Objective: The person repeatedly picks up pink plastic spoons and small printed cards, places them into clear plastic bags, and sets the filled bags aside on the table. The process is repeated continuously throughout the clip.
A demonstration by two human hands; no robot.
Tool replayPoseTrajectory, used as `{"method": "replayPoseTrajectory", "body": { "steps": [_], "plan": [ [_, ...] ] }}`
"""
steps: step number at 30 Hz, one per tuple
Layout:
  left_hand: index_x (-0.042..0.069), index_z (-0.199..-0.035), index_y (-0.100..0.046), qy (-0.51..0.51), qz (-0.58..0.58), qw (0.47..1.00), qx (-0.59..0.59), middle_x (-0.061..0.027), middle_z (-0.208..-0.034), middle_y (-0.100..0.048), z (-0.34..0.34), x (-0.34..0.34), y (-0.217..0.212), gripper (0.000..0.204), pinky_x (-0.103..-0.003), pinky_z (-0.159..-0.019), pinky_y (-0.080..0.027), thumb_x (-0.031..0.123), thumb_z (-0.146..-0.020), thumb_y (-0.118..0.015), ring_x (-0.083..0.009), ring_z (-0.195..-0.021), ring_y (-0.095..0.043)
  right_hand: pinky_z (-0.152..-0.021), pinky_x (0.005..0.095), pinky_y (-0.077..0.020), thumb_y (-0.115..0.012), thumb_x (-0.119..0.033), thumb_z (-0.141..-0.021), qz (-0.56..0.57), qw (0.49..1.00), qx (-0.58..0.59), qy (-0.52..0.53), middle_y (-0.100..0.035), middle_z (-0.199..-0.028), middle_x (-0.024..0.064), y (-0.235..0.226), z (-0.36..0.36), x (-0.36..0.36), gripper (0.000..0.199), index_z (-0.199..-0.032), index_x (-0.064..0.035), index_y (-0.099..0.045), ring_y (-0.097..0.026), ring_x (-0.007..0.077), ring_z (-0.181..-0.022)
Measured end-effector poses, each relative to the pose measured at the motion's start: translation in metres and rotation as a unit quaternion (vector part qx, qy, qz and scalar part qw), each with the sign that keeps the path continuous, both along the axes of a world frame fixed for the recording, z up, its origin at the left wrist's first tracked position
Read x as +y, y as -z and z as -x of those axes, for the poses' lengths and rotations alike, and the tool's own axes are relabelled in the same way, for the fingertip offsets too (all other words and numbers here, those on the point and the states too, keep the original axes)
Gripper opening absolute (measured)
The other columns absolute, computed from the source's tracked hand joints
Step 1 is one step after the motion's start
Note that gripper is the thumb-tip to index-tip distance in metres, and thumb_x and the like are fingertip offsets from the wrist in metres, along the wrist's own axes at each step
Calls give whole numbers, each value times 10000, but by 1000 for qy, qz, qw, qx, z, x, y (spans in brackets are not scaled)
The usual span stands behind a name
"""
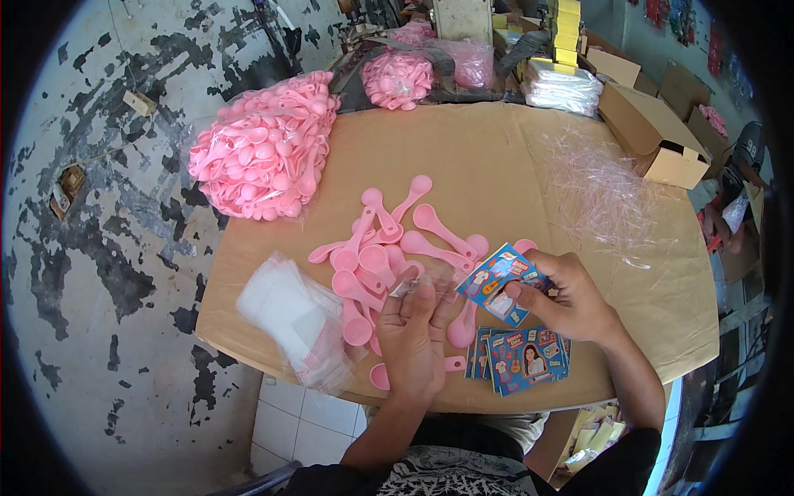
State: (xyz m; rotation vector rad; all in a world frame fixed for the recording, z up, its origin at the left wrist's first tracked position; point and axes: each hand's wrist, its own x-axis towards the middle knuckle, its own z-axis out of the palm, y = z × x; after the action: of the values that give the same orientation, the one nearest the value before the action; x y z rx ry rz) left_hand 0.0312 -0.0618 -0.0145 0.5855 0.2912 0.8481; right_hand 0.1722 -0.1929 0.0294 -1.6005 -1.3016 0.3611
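Observation:
Over the front middle of the table, my left hand (416,335) pinches a clear plastic bag (442,283) between thumb and fingers. My right hand (571,298) grips a blue printed card (501,277), its left corner close to the bag. Whether a second card lies behind it I cannot tell. A stack of similar blue cards (519,364) rests near the table's front edge, below my right hand. Pink plastic measuring spoons (376,260) lie in a loose heap beyond and beside my left hand. Left of them sits a pile of clear plastic bags (289,318).
The brown-covered table (480,149) carries a large bag of pink spoons (265,149) at far left. Smaller spoon bags (397,80) and stacked clear packets (564,89) line the back. Tangled clear strips (595,190) and a cardboard box (653,136) are at right.

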Motion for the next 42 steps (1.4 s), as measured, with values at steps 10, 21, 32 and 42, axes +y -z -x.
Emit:
{"method": "replayPoseTrajectory", "body": {
  "steps": [10,21,32,42],
  "plan": [
    [-42,-1138,-605,62,-155,975,148,-102,-1025,-672,1,-10,-4,223,-235,-811,-510,36,-930,-599,-109,-918,-635,-562,287,-474,-632,-55,-866,44,999,-16,-21,-659,-758,128,1,11,3,151,-1004,4,-655,-597,164,-585],
    [-34,-1362,-407,159,-186,968,-61,-146,-1326,-510,-1,-17,-13,433,-348,-967,-449,173,-992,-500,-174,-1139,-540,-607,248,-473,-660,-89,-892,10,983,180,-18,-681,-822,79,-10,32,4,161,-1024,3,-658,-589,86,-675],
    [61,-1193,-471,91,-346,925,-126,-174,-1244,-568,32,6,7,377,-478,-1108,-278,50,-859,-646,-304,-1266,-463,-638,259,-470,-705,-137,-856,-49,983,94,-147,-648,-759,47,-7,47,41,146,-910,-24,-628,-599,105,-698],
    [114,-1299,-386,-108,-243,947,-180,-165,-1343,-493,71,81,6,580,-529,-1099,-327,31,-794,-658,-348,-1294,-435,-846,387,-473,-677,-248,-828,182,915,-342,-116,-605,-1000,89,3,76,65,226,-961,-66,-662,-578,273,-1001]
  ]
}}
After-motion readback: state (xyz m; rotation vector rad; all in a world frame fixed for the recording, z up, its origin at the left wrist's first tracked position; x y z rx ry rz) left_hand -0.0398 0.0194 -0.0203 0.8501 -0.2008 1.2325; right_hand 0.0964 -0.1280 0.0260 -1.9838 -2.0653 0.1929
